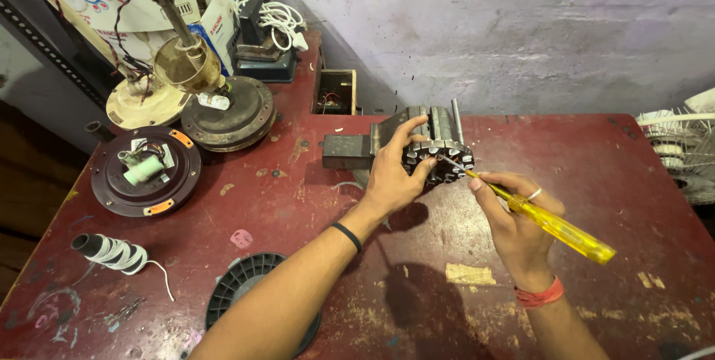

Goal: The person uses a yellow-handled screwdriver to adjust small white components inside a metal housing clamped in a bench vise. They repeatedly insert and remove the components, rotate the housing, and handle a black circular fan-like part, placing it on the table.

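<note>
The worn red table carries the work, set against a pale wall. Near the table's far middle a bench vise grips a round stator, a ring of slotted steel laminations facing the person. The left hand rests on the stator's left side, fingers spread and curled over its rim, thumb at the lower edge. The right hand is clamped around a yellow-handled screwdriver, fingers together on the handle near the shaft. The screwdriver's long axis runs diagonally: handle low and to the right, tip pointing up and left into the stator's lower right slots, where it touches the ring. To the left sit a dark round motor cover and, beyond it, a rusted fan motor housing. A black slotted disc lies at the near edge, partly under the left forearm. A spool of white wire lies near the left edge.
</note>
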